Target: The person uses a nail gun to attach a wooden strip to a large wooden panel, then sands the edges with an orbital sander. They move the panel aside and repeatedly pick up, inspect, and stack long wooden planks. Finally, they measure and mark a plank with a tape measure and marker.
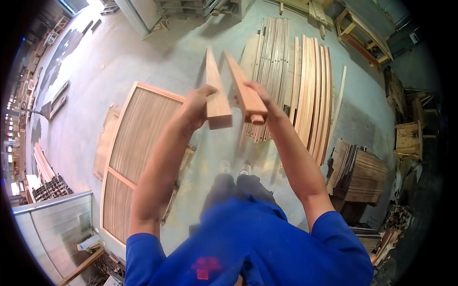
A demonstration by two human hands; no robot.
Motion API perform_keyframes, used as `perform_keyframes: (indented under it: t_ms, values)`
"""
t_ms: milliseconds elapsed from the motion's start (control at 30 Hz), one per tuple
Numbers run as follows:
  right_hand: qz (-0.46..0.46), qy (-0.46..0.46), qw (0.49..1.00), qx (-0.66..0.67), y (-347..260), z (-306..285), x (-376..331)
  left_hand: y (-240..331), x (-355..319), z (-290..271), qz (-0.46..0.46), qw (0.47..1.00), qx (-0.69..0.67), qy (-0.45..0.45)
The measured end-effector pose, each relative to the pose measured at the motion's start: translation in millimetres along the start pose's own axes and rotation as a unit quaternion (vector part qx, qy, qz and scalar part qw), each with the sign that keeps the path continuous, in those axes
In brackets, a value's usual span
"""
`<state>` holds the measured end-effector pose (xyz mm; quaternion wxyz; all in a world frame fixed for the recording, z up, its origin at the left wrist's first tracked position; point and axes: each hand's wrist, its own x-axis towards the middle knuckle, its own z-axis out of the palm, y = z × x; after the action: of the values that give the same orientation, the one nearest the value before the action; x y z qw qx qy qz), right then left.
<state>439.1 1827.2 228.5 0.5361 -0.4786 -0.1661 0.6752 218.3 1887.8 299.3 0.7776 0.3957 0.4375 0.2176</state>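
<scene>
In left hand (195,107) and right hand (265,96) — a wooden bar (219,104) each.

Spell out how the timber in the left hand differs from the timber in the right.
The left timber has a flat, plain near end, while the right timber has a stubby tenon jutting from its near end. The left timber looks paler; the right timber looks more reddish. The left timber tilts only slightly in the picture, the right timber more. Both are long wooden pieces, held apart, one in the left hand, one in the right hand.
</scene>
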Motion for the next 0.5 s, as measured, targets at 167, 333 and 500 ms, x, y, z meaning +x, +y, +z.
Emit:
perform_keyframes:
  t_ms: [167, 333, 500]
  values:
    - [0.006, 0.002, 1.0, -0.009, 0.8, 0.2, -10.9, -16.3, -21.3, 26.3, -0.043, 0.999, 0.012, -0.019]
    - [0.044, -0.003, 0.999, -0.019, 3.0, 5.3, -30.6, -34.5, -15.5, 24.8, -0.049, 0.997, -0.022, -0.056]
    - [0.044, -0.051, 0.998, -0.015, 26.1, -21.8, -37.1, -63.3, -30.8, 31.1, -0.048, 0.998, -0.017, -0.037]
